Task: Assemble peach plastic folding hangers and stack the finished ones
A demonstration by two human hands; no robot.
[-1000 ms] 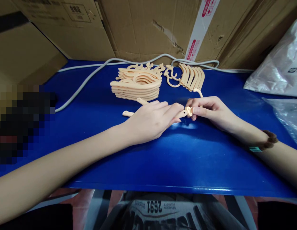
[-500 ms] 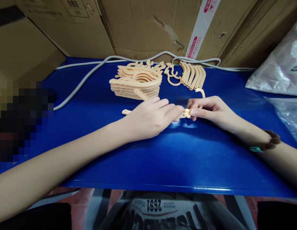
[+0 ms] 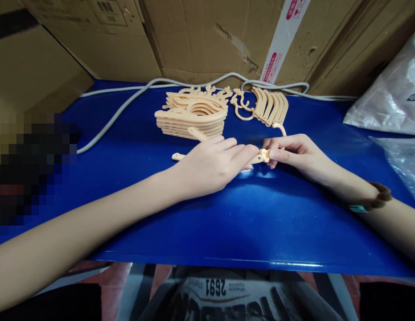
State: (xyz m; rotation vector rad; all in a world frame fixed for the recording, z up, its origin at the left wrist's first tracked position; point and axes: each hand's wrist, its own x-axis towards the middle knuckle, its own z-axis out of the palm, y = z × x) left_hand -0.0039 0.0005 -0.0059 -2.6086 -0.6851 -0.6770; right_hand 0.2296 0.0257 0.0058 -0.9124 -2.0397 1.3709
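Across the back of the table, brown cardboard stands as a tall wall, its face scuffed and torn, with white tape printed in red. The tabletop is smooth, glossy blue and catches the light below the hands. On the right slumps a bag of crinkled, cloudy plastic. Along the cardboard's foot a pale, round cable loops loosely.

Just in front of the cable sits the stack of cream plastic hangers, layer on layer, with rounded edges and curling hooks. Beside it fan the curved arms, and between the two lie loose hooks.

Nearer, the left hand is palm down, its fingers bent over cream strips, grasping them. Two slim ends poke out on its left, apart, and a flat, rounded end with a small hole shows on its right. Meeting that end is the hook, its knobbly, shiny base pinched between thumb and fingers of the right hand, its smooth curve rising behind them. A fuzzy brown band circles that wrist.
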